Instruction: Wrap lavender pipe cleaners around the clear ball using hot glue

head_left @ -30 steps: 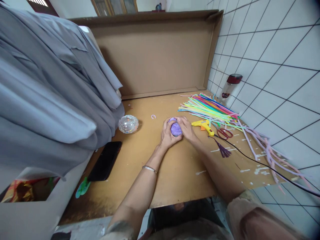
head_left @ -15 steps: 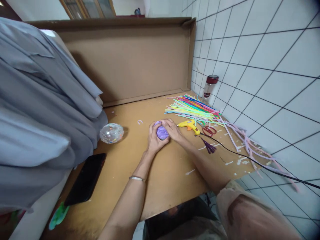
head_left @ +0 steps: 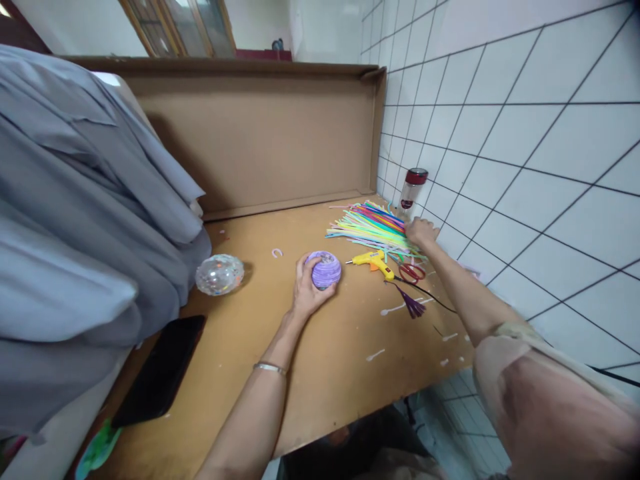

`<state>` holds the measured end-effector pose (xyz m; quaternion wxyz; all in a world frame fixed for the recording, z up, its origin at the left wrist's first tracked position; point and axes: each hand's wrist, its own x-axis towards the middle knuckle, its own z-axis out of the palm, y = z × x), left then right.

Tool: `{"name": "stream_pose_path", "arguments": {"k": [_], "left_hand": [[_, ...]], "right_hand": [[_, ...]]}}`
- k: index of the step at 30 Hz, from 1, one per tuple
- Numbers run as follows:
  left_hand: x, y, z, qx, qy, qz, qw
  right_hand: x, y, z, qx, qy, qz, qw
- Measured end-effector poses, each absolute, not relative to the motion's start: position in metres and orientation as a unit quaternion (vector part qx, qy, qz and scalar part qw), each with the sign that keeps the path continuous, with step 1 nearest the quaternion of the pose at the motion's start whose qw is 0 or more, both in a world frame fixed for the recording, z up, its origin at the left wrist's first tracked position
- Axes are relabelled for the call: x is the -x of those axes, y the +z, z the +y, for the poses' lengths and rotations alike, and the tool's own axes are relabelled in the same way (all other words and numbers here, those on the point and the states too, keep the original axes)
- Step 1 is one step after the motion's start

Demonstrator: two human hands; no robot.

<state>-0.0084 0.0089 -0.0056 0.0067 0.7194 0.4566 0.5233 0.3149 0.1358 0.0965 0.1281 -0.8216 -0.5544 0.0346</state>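
Observation:
My left hand (head_left: 306, 292) is wrapped around the left side of a purple ball (head_left: 327, 272), which looks bound round with fuzzy strands and has a bare, clear patch on top. The ball rests on or just above the table. Far to the right, my right hand (head_left: 423, 231) is at the right end of a spread bundle of coloured pipe cleaners (head_left: 373, 227). Its fingers curl downward over that end, and what they pinch is hidden. A yellow hot glue gun (head_left: 373, 261) lies between the ball and red-handled scissors (head_left: 413, 272).
A clear ball with coloured specks (head_left: 220, 274) sits at the left, near grey cloth (head_left: 90, 233) and a black phone (head_left: 160, 370). A red-lidded bottle (head_left: 413, 190) stands by the tiled wall. A purple tassel (head_left: 413, 303) lies below the scissors. A cardboard panel (head_left: 260, 133) closes the back.
My right hand has let go of the purple ball and moved right to the far end of the pipe cleaners. My left hand still holds the ball. The view has tilted up slightly.

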Motion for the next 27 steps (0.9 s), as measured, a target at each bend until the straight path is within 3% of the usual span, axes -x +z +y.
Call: {"name": "stream_pose_path", "arguments": {"k": [6,14,27], "left_hand": [[0.008,-0.004,0.007,-0.731,0.509,0.455,0.009],[0.009,-0.004,0.008,-0.721,0.522,0.456,0.003],[0.009,-0.005,0.012,-0.725,0.513,0.459,0.012]], "right_hand": [[-0.338,0.081,0.144,0.811,0.078,-0.574,0.084],[-0.324,0.071,0.12,0.713,-0.131,-0.68,0.108],[-0.329,0.073,0.121,0.669,-0.122,-0.732,0.049]]}}
